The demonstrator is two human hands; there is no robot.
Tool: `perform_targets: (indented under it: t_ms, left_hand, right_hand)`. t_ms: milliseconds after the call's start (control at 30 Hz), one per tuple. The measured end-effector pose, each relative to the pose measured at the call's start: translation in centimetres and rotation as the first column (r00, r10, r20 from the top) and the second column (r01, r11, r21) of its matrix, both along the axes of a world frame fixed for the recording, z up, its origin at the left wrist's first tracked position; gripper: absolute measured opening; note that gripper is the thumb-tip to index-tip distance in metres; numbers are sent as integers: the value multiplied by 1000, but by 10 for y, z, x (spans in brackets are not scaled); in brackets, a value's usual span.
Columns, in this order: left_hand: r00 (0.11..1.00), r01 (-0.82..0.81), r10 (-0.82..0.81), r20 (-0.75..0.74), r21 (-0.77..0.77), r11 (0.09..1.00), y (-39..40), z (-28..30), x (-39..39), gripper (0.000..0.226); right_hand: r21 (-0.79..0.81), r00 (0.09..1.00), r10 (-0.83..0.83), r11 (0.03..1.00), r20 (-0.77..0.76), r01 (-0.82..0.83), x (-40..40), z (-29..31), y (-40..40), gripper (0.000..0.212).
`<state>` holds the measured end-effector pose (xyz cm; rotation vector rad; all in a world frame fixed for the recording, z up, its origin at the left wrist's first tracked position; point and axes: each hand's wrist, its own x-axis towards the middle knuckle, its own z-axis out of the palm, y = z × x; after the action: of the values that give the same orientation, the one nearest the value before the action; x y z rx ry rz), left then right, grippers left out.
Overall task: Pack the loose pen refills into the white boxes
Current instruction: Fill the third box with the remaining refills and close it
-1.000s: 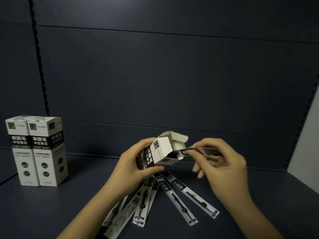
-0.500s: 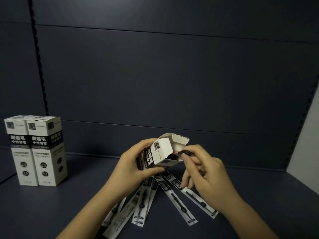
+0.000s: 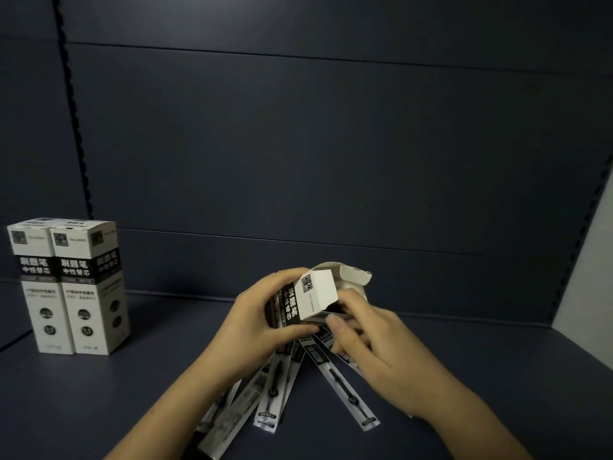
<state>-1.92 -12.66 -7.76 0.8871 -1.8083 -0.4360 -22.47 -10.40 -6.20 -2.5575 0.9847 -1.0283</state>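
My left hand (image 3: 262,323) grips a white box (image 3: 313,298) with a black band, held tilted above the shelf with its open end to the right and its flap (image 3: 353,275) raised. My right hand (image 3: 374,346) is pressed against the box's open mouth, fingers curled at the opening; a thin dark edge of a refill pack shows at the mouth. Whether the fingers still pinch it is hidden. Several loose packaged pen refills (image 3: 345,386) lie fanned out on the dark shelf under both hands.
Two upright white boxes (image 3: 68,287) stand side by side at the left of the dark shelf surface (image 3: 132,393). A dark back panel rises behind. A pale side wall (image 3: 583,303) closes the right end.
My right hand has pushed the refill pack from outside the box into its open mouth and moved left and down against the opening. The left hand and the box have held still.
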Motion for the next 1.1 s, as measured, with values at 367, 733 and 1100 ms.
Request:
perform_targets:
  t_ms: [367, 733, 1100]
  left_hand:
    - [993, -35, 36, -116, 9, 999, -4, 3, 8, 67]
    - [987, -51, 52, -149, 7, 999, -2, 7, 10, 66]
    - [988, -63, 64, -139, 11, 998, -2, 5, 11, 66]
  right_hand:
    - [-304, 925, 24, 947, 380, 101, -16, 3, -3, 25]
    - [164, 835, -350, 877, -424, 451, -18, -15, -30, 52]
    - [422, 829, -377, 727, -413, 541, -25, -28, -39, 45]
